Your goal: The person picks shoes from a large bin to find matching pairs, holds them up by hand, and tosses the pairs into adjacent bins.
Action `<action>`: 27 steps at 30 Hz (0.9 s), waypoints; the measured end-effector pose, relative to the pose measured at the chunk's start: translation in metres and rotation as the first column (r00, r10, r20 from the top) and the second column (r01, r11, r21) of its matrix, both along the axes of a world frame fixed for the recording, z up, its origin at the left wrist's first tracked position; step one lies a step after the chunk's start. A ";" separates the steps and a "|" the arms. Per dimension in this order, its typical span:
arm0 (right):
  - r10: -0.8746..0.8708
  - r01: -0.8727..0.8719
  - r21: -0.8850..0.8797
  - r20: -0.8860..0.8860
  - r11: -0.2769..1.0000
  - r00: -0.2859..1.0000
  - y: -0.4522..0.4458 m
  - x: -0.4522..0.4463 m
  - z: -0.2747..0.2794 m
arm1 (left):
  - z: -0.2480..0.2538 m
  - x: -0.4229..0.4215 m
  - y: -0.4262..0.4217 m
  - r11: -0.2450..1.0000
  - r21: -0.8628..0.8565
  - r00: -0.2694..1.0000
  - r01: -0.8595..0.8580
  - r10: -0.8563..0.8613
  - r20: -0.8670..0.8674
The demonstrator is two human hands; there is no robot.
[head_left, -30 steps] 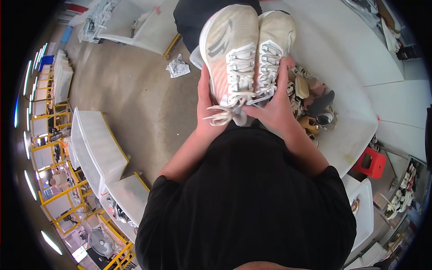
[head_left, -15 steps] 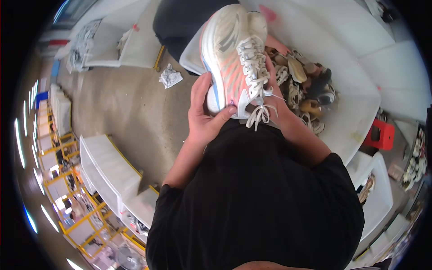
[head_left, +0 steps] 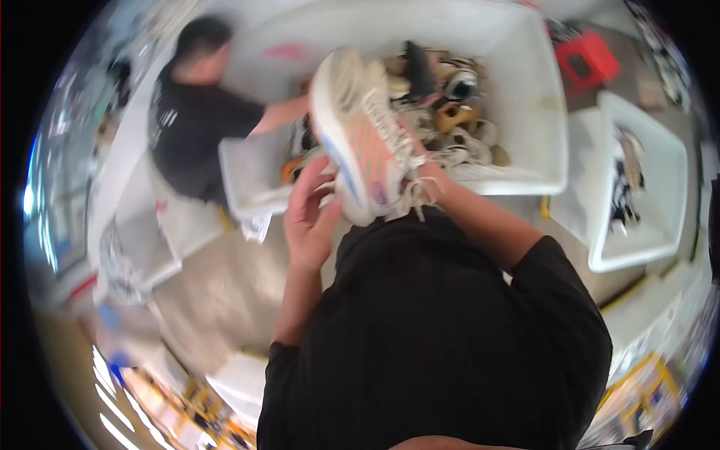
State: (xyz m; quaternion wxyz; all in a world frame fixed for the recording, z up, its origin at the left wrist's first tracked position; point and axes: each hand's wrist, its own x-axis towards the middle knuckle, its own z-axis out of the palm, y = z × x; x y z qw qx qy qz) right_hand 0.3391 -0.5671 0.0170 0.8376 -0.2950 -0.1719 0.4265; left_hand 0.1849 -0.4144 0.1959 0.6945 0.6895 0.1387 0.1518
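A pale sneaker (head_left: pixel 352 142) with pink-orange stripes, a blue-edged white sole and loose white laces is held up in front of me, toe pointing away. Behind it shows the toe of what looks like a second sneaker (head_left: pixel 376 77). My right hand (head_left: pixel 426 166) grips from the laced side, its fingers mostly hidden behind the footwear. By the heel and sole side is my left hand (head_left: pixel 309 214), thumb and fingers apart; blur hides whether a fingertip still touches the shoe.
Beyond the sneaker stands a large white bin (head_left: pixel 525 142) with a heap of mixed shoes (head_left: pixel 457 116). A co-worker in black (head_left: pixel 196 131) reaches into it from the left. Another white bin (head_left: pixel 652 232) holds shoes at right, near a red stool (head_left: pixel 589 60).
My view has swung toward the shoe bin, bringing the co-worker into sight. The sneaker has shifted slightly left and down, and my left hand has loosened from its heel.
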 end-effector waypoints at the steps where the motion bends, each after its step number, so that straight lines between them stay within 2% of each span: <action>1: -0.100 0.107 -0.055 0.124 0.993 0.987 -0.022 0.001 -0.008 | -0.009 0.008 0.000 1.000 -0.027 0.999 0.008 -0.009 -0.043; 2: -0.175 0.257 -0.210 0.344 0.943 0.922 -0.046 -0.002 0.003 | -0.020 0.017 0.000 1.000 0.003 0.991 -0.013 0.013 -0.136; 3: -0.186 0.421 -0.347 0.543 0.838 0.819 -0.071 -0.004 0.017 | -0.040 0.024 0.006 1.000 -0.020 0.983 0.021 -0.025 -0.184; 5: -0.081 0.385 -0.657 0.443 0.648 0.893 -0.113 -0.014 0.006 | -0.076 0.039 0.007 0.999 -0.029 0.953 0.042 -0.048 -0.298; 6: -0.045 0.381 -0.738 0.432 0.557 0.901 -0.129 -0.023 -0.008 | -0.088 0.046 0.005 0.998 0.010 0.913 0.060 -0.051 -0.404; 7: -0.008 0.367 -0.808 0.410 0.462 0.912 -0.144 -0.033 -0.022 | -0.108 0.043 0.021 0.997 -0.030 0.878 0.065 -0.072 -0.473; 8: -0.482 0.298 -0.785 -0.001 0.543 0.876 -0.156 -0.039 -0.025 | -0.132 0.041 0.027 0.993 -0.082 0.852 0.084 -0.114 -0.511; 9: -0.723 0.303 -0.694 -0.454 0.653 0.520 -0.165 -0.042 -0.030 | -0.155 0.036 0.033 0.989 -0.116 0.821 0.090 -0.139 -0.554; 10: -0.746 0.332 -0.697 -0.445 0.636 0.496 -0.183 -0.040 -0.030 | -0.175 0.030 0.039 0.984 -0.123 0.819 0.127 -0.174 -0.547; 12: -0.869 0.352 -0.797 -0.419 0.491 0.263 -0.239 -0.033 -0.029 | -0.207 0.022 0.048 0.986 -0.130 0.732 0.101 -0.162 -0.662; 14: -0.938 0.477 -0.812 -0.331 0.338 0.102 -0.299 -0.015 -0.056 | -0.221 0.025 0.045 0.982 -0.126 0.706 0.138 -0.187 -0.684; 17: -0.976 0.588 -0.805 -0.184 0.081 -0.117 -0.394 0.020 -0.016 | -0.229 0.016 0.051 0.977 -0.126 0.673 0.170 -0.208 -0.710; 18: -0.976 0.656 -0.753 -0.181 0.060 -0.119 -0.440 0.031 -0.018 | -0.229 0.017 0.050 0.976 -0.131 0.671 0.176 -0.217 -0.709; 19: -0.956 0.758 -0.652 -0.227 0.008 -0.185 -0.478 0.046 0.001 | -0.227 0.019 0.049 0.974 -0.133 0.673 0.182 -0.222 -0.706; 20: -0.967 0.711 -0.698 -0.115 -0.083 -0.227 -0.516 0.058 0.027 | -0.223 0.021 0.049 0.975 -0.127 0.668 0.183 -0.218 -0.711; 21: -0.946 0.706 -0.664 0.007 -0.247 -0.324 -0.545 0.066 0.047 | -0.221 0.021 0.050 0.976 -0.121 0.663 0.183 -0.213 -0.718; 22: -0.924 0.751 -0.539 0.261 -0.381 -0.281 -0.606 0.061 0.016 | -0.219 0.020 0.051 0.976 -0.121 0.663 0.182 -0.213 -0.718; 23: -0.902 0.772 -0.471 0.159 -0.427 -0.402 -0.646 0.062 0.008 | -0.219 0.019 0.053 0.976 -0.103 0.671 0.194 -0.209 -0.711; 24: -0.904 0.776 -0.468 0.158 -0.424 -0.398 -0.643 0.067 0.016 | -0.219 0.021 0.055 0.975 -0.085 0.681 0.204 -0.203 -0.704; 26: -0.892 0.706 -0.617 -0.016 -0.348 -0.453 -0.622 0.079 0.039 | -0.224 0.018 0.063 0.976 -0.072 0.683 0.204 -0.194 -0.704; 27: -0.921 0.720 -0.580 0.168 -0.381 -0.351 -0.601 0.092 0.025 | -0.230 0.014 0.068 0.977 -0.060 0.682 0.206 -0.187 -0.707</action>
